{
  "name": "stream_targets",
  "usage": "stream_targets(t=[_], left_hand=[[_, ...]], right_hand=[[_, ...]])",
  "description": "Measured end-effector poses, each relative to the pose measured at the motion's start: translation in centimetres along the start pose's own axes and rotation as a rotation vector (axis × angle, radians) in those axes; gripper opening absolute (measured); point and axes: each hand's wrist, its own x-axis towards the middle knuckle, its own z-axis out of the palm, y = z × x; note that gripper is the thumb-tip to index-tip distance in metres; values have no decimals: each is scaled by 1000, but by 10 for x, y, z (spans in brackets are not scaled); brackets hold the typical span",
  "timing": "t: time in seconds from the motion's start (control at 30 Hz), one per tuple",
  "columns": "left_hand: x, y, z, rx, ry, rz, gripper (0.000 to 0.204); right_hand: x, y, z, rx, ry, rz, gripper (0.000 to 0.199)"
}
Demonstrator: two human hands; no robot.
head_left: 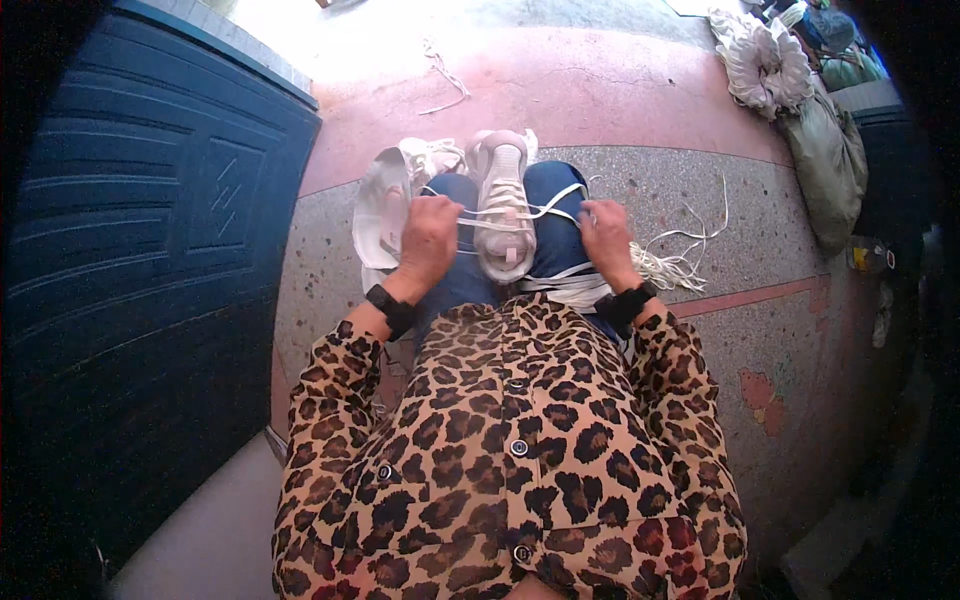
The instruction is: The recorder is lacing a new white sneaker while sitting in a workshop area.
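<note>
A pale pink and white sneaker (503,225) rests between my knees, its toe pointing away from me or toward me, which I cannot tell. White shoelaces (548,208) run from its eyelets out to both sides. My left hand (430,237), left of the shoe, is closed on one lace at the fingertips. On the right, my right hand (608,236) pinches the other lace, which bends in a loop toward the shoe. Both hands are held above my thighs in blue jeans, apart from the shoe itself.
A white bag-like thing (382,208) with pale shoes or laces stands by my left knee. Loose white laces (665,268) lie on the floor at right; another lace (445,85) lies farther off. A dark blue door (170,200) is at left, a grey-green sack (825,165) at right.
</note>
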Motion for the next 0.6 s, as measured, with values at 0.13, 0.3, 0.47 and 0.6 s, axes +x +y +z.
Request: stream_targets(t=[0.13,0.3,0.47,0.6], left_hand=[[19,42,16,-127,-100,112,23],[26,52,36,17,-253,150,11],[22,45,38,-8,-175,186,11],[13,39,26,-155,-246,96,13]], right_hand=[[16,-46,-1,-181,-187,-236,18],[29,-56,5,-291,-312,-137,17],[26,-43,-3,-100,-302,-153,15],[12,-49,-4,260,-369,26,17]])
